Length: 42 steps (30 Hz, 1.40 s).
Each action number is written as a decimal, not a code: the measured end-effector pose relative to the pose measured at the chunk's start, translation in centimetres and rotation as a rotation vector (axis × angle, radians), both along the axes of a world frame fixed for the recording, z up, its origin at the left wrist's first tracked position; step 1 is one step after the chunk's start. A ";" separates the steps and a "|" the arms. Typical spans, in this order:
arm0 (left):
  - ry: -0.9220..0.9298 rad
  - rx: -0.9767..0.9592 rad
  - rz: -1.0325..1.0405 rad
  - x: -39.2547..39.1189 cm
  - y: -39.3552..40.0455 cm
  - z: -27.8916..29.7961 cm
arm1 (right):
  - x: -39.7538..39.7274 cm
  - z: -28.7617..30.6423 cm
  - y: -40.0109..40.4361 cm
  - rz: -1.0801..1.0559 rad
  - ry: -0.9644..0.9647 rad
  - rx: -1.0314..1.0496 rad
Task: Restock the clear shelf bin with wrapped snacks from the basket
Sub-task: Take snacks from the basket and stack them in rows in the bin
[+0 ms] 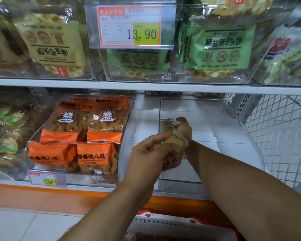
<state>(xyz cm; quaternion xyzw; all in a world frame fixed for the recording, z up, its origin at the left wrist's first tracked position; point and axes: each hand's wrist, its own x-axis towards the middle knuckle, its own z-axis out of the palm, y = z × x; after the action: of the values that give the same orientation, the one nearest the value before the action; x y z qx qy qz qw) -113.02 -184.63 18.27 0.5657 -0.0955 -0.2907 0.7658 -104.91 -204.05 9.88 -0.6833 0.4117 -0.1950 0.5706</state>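
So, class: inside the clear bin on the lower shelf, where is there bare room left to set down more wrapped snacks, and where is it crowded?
The clear bin is nearly bare: free floor lies along its right side and near its front wall. The back-left corner is busy, where the right hand places wrapped snacks. The left hand grips more snacks at the bin's left wall. The neighbouring bin of orange packs is full.

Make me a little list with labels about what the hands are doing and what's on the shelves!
left hand: left hand grips a bundle of wrapped snacks in front of the clear bin
right hand: right hand reaches into the clear bin, holding a wrapped snack
bin contents: almost bare apart from that snack
neighbour bin: orange packets, tag reads 9.90
upper shelf: green packets, tag reads 13.90
basket: white basket below, orange trim
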 end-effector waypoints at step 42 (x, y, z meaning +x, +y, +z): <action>-0.071 -0.233 0.027 -1.7 3.1 -1.7 | -18.8 7.5 8.8 0.473 -0.313 0.815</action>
<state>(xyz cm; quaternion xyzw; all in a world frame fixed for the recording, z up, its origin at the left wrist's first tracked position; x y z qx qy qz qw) -114.71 -181.57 16.59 0.4841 -0.1479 -0.2471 0.8263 -123.68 -195.20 17.38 -0.4421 0.1978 0.0163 0.8748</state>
